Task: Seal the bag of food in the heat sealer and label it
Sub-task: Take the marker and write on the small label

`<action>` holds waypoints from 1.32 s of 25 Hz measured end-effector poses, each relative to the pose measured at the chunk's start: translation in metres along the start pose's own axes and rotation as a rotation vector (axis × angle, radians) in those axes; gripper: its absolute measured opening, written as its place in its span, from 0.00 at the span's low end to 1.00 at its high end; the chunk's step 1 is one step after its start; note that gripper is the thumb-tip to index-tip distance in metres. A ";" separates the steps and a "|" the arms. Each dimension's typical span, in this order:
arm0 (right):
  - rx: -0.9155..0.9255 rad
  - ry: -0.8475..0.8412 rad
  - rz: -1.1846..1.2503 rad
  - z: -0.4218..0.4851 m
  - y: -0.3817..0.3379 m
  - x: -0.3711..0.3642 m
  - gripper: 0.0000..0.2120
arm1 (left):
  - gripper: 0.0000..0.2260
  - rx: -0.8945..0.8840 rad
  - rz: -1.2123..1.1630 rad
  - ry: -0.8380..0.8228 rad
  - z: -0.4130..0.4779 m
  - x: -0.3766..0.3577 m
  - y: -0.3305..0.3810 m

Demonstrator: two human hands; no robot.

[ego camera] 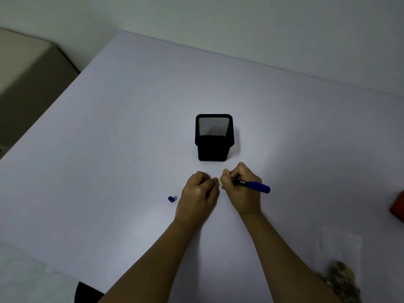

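Black mesh pen holder (214,137) sat at 12 o'clock, blue cap (171,199) at 9. Right hand (241,189) gripped the marker (251,185), left hand (200,193) pinched a small white label (220,182). Clear food bag (341,263) lay at 4 o'clock.

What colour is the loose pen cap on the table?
Blue; the pen cap shows clearly in the head view.

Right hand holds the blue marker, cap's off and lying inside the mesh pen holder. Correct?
Not quite. The head view shows the blue cap lying on the table, left of the left hand, not in the mesh pen holder. The right hand does hold the blue marker.
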State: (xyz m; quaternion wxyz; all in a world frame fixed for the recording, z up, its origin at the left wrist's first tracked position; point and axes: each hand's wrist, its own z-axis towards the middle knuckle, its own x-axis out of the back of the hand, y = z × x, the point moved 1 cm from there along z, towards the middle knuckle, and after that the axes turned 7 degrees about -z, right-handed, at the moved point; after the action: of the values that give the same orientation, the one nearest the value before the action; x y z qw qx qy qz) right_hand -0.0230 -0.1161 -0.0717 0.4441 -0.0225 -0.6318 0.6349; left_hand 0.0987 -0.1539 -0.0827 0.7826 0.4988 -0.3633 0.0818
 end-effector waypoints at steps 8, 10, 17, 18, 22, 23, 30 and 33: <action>-0.011 0.001 0.004 -0.001 0.001 -0.001 0.13 | 0.08 0.010 -0.005 -0.003 -0.001 0.000 0.000; 0.009 0.016 -0.006 0.000 0.001 -0.001 0.13 | 0.07 0.008 -0.005 -0.001 0.000 -0.001 0.000; 0.031 0.014 0.006 -0.001 0.002 -0.001 0.13 | 0.07 0.009 0.002 -0.004 -0.001 -0.001 0.000; 0.021 0.007 0.009 -0.001 0.003 -0.001 0.13 | 0.07 0.009 0.000 -0.004 -0.001 -0.001 0.000; 0.004 0.005 -0.009 -0.001 0.002 -0.001 0.13 | 0.08 0.004 0.005 -0.004 0.000 -0.001 0.000; 0.017 0.013 -0.015 -0.001 0.002 -0.001 0.13 | 0.08 0.001 0.007 -0.002 0.000 -0.001 0.000; 0.047 0.020 -0.023 -0.002 0.001 -0.001 0.12 | 0.13 0.010 0.000 0.010 0.000 0.000 0.001; 0.029 0.016 0.003 -0.002 0.000 -0.001 0.12 | 0.09 0.017 -0.001 0.013 0.000 0.000 0.000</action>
State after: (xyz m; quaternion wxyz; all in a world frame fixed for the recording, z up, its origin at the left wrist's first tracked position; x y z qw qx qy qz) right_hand -0.0213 -0.1156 -0.0731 0.4482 -0.0221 -0.6190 0.6446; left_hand 0.0985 -0.1540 -0.0828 0.7808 0.5049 -0.3573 0.0879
